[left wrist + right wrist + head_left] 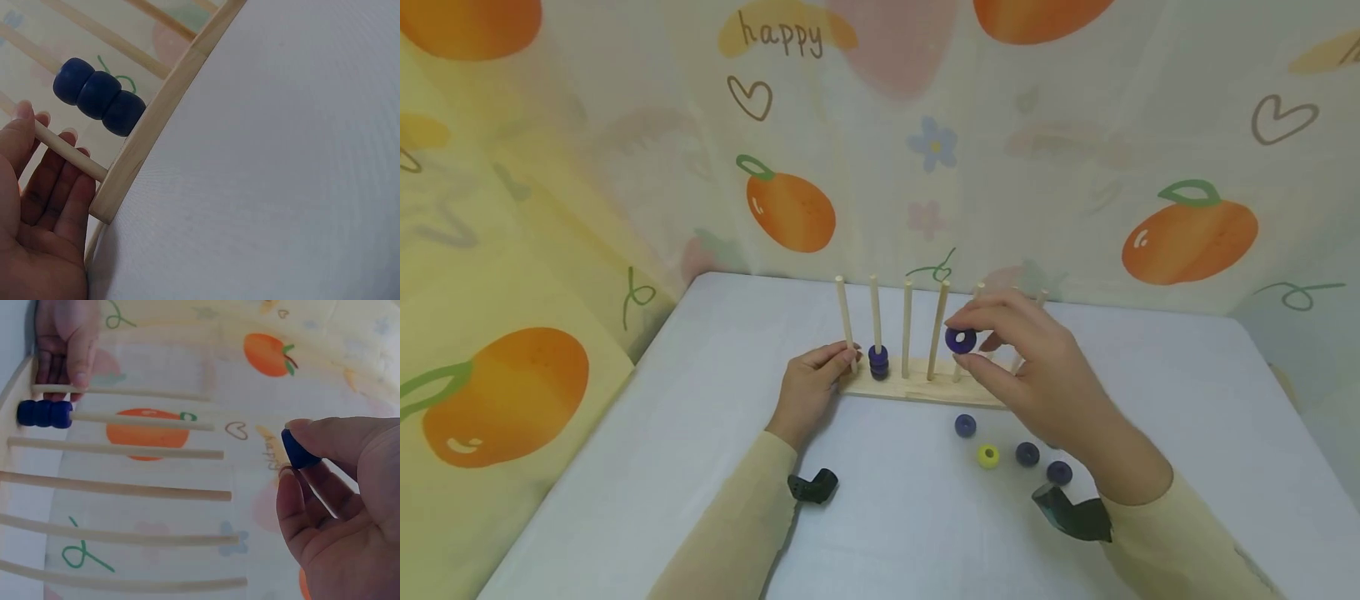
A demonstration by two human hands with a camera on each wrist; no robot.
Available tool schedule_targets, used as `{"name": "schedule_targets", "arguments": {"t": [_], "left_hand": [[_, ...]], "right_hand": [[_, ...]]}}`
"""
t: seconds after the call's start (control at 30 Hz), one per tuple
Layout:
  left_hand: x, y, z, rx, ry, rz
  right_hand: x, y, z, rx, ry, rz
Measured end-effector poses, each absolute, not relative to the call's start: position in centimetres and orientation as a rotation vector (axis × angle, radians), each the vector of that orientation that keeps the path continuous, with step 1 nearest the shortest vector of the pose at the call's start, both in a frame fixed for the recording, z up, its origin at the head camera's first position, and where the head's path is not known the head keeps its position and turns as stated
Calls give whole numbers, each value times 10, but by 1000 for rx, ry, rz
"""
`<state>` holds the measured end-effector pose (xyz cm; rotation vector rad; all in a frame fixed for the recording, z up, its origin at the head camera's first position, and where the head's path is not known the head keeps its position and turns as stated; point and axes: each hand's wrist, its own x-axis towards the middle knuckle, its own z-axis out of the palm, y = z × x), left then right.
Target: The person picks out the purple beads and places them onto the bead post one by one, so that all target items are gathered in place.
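Note:
My left hand [808,385] grips the leftmost wooden peg [72,153] of a peg rack, low down near its pale wooden base [917,390]. On the second peg from the left, three dark blue beads [99,95] are stacked down at the base. My right hand [1048,362] pinches another blue bead [299,451] between thumb and fingertips. In the head view its hole faces me, and it appears in front of the rack's right half. The right wrist view shows this bead apart from the peg tips. In the head view the right hand partly hides the rightmost pegs.
In front of the rack lie a blue bead [966,433], a yellow bead [988,463] and two more dark blue beads [1059,482] near the right wrist. A white cloth covers the table [880,533]. Behind it hangs a printed curtain [865,167].

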<state>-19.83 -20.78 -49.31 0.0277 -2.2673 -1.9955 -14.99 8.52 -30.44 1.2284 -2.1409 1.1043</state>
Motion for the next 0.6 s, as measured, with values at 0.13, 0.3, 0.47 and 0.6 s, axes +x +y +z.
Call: {"name": "schedule_targets", "arguments": {"t": [0.13,0.3,0.47,0.6], "left_hand": [[-198,-208,-492,24,-2268,-1998],[-198,-209,-493,1,-2273,-1990],[-200,-209,-495,-16,-2263,-1996],[-200,-210,-495,-19,-2261,-1996]], "right_hand": [[-158,76,-300,1221,-2129,1121],[-170,64,-298,1202,-2110,1169],[-182,51,-297,1237,-2074,1235],[-191,40,-298,1238,-2108,1234]]}}
